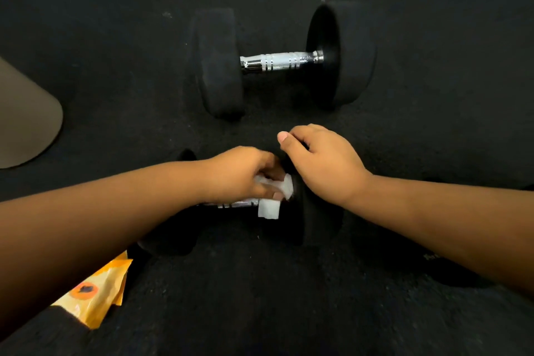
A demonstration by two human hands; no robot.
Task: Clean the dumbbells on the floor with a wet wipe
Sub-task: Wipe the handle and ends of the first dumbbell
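Note:
Two black dumbbells with chrome handles lie on the dark floor. The far dumbbell (281,61) lies untouched in the upper middle. The near dumbbell (318,217) sits under my hands. My left hand (239,173) is closed on a white wet wipe (271,199) and presses it against the right end of the near handle, by the inner face of the right weight. My right hand (320,159) rests on top of that right weight, fingers curled over it. My left forearm hides most of the handle and the left weight.
An orange wet-wipe packet (95,295) lies on the floor at the lower left, partly under my left forearm. A beige rounded object (26,113) stands at the left edge. Black rubber floor (433,66) surrounds the dumbbells.

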